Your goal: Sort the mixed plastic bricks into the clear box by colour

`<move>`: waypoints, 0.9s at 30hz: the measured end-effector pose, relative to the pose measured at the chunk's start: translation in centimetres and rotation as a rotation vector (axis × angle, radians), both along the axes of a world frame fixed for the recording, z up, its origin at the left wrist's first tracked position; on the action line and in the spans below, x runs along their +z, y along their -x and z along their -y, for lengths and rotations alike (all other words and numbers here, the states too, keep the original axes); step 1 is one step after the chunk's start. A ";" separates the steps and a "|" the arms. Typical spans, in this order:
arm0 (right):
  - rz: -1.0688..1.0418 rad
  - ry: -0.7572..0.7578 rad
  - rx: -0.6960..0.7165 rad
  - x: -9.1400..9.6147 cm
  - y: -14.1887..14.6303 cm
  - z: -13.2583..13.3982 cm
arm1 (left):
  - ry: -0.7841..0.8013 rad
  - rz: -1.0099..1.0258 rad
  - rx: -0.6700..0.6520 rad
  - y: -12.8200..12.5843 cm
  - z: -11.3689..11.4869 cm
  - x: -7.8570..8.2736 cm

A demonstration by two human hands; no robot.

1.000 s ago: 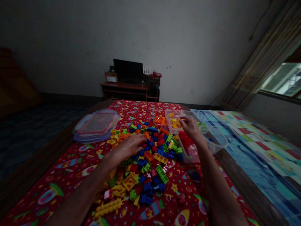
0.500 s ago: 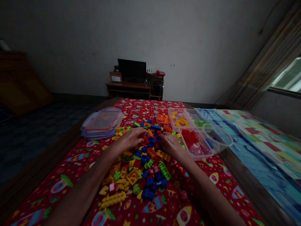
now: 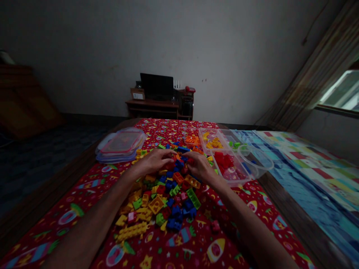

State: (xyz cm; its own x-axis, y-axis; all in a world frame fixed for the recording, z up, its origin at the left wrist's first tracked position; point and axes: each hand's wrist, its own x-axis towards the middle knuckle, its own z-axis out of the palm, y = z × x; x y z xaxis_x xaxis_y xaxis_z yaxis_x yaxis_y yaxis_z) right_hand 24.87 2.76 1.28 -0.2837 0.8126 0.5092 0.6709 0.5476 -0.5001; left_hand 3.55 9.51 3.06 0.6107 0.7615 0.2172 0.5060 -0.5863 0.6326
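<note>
My left hand (image 3: 157, 161) and right hand (image 3: 198, 164): both curled over mixed bricks (image 3: 169, 184). Whether either pinches one, I cannot tell.

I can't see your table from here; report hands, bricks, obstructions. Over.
Left hand and right hand at brick pile, grip unclear. Colours mixed, on red cloth. Clear containers right, lids left; nothing visibly blocking.

Smooth plastic blocks (image 3: 170, 185), matt cloth (image 3: 202, 248).
</note>
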 end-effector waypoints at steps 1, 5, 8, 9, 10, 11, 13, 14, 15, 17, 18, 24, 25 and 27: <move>-0.011 0.015 0.014 0.3 0.4 0.1 | -0.005 0.030 0.005 -0.2 0.1 0.0; 0.003 0.060 0.048 0.8 1.6 0.6 | 0.057 0.130 -0.001 -1.4 0.7 -0.3; 0.020 0.076 0.055 0.9 2.2 1.1 | 0.103 0.135 -0.011 -2.3 1.4 -0.2; 0.027 0.081 0.056 0.9 2.2 1.1 | 0.091 0.116 -0.005 -2.4 1.7 0.0; 0.032 0.079 0.052 0.9 2.1 1.1 | 0.059 0.083 0.006 -2.4 1.8 0.2; 0.035 0.069 0.047 0.9 1.9 1.1 | 0.012 0.037 0.023 -2.3 1.9 0.5; 0.037 0.024 0.027 1.1 1.2 0.9 | -0.094 -0.077 0.062 -1.8 2.0 1.0; 0.039 0.000 0.011 1.1 0.8 0.7 | -0.138 -0.140 0.079 -1.4 1.9 1.2; 0.043 -0.020 -0.009 1.3 0.3 0.6 | -0.168 -0.205 0.090 -1.0 1.7 1.4; 0.053 -0.044 -0.056 1.6 -0.7 0.4 | -0.181 -0.317 0.086 -0.1 1.3 1.5; 0.058 -0.051 -0.086 1.8 -1.2 0.3 | -0.174 -0.359 0.074 0.3 1.0 1.5; 0.109 -0.038 -0.276 3.6 -4.2 0.0 | -0.185 -0.508 0.036 1.0 0.3 0.7; 0.123 -0.038 -0.320 3.9 -4.9 0.0 | -0.192 -0.535 0.031 0.9 0.4 0.6; 0.171 -0.024 -0.392 4.3 -6.4 -0.1 | -0.203 -0.581 0.024 0.6 0.8 0.7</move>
